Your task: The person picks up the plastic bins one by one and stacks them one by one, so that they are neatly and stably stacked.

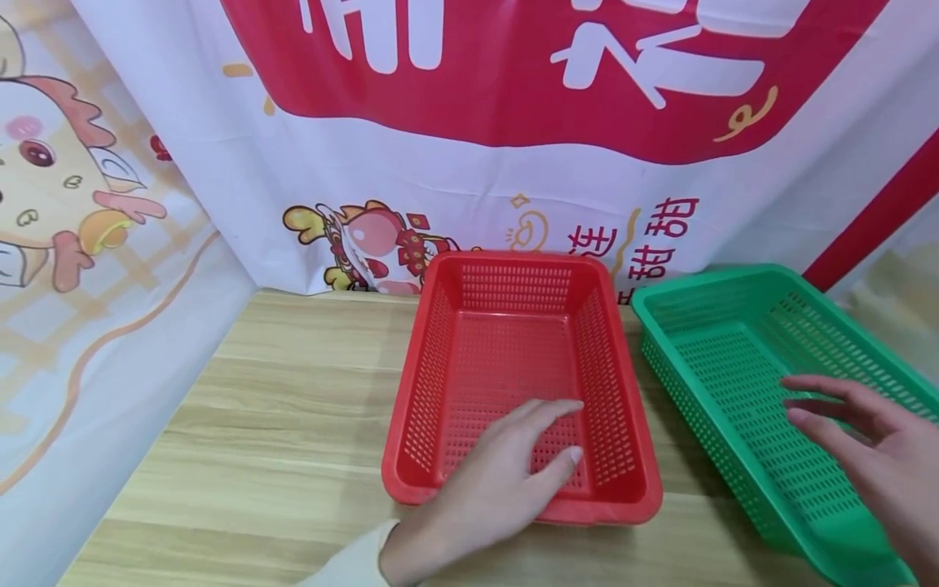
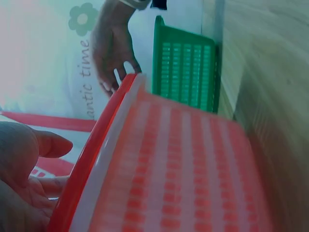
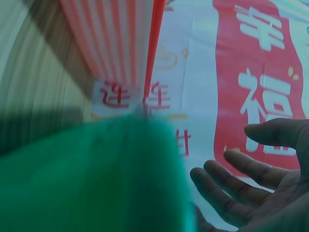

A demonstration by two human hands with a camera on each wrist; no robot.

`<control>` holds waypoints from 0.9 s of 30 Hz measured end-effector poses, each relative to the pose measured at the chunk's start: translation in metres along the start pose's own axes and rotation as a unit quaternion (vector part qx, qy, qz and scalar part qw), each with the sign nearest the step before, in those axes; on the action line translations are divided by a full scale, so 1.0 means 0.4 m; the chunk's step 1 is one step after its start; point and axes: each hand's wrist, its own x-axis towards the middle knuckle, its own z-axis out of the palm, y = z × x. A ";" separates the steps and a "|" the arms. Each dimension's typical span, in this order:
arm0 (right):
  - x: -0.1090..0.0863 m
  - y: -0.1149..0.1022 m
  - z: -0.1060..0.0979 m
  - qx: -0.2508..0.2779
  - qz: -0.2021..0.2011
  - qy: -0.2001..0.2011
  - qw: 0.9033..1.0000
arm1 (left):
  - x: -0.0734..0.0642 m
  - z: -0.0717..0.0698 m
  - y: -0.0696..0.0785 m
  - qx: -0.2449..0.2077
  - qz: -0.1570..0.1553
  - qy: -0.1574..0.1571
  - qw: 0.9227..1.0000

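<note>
A red plastic basket (image 1: 506,367) with perforated walls stands on the wooden table, with nothing lying in it. My left hand (image 1: 506,473) hovers over its near part, fingers relaxed and holding nothing. To the right stands a green perforated basket (image 1: 734,391), set at an angle, also with nothing inside. Above its right part hangs my right hand (image 1: 858,440), thumb and fingers apart, with nothing between them. In the right wrist view the fingers (image 3: 241,188) spread loosely above the green rim. The left wrist view shows the red basket's outer wall (image 2: 178,169) close up.
The wooden table (image 1: 293,408) extends to the left of the red basket. A printed white and red cloth (image 1: 477,179) hangs right behind both baskets. Another printed cloth (image 1: 95,285) borders the table's left side. A narrow gap separates the two baskets at the front.
</note>
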 end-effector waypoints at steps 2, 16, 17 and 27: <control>0.012 0.012 -0.012 0.020 -0.015 0.011 1.000 | 0.007 0.016 0.007 -0.012 -0.003 -0.001 1.000; 0.078 0.114 -0.086 -0.031 -0.043 0.033 0.998 | 0.052 0.128 0.081 -0.005 0.048 0.022 0.999; 0.085 0.127 -0.092 -0.038 -0.046 0.032 0.998 | 0.058 0.135 0.086 -0.011 0.054 0.024 0.998; 0.160 0.301 -0.146 -0.037 -0.082 0.028 0.996 | 0.108 0.195 0.137 -0.142 0.010 -0.001 0.990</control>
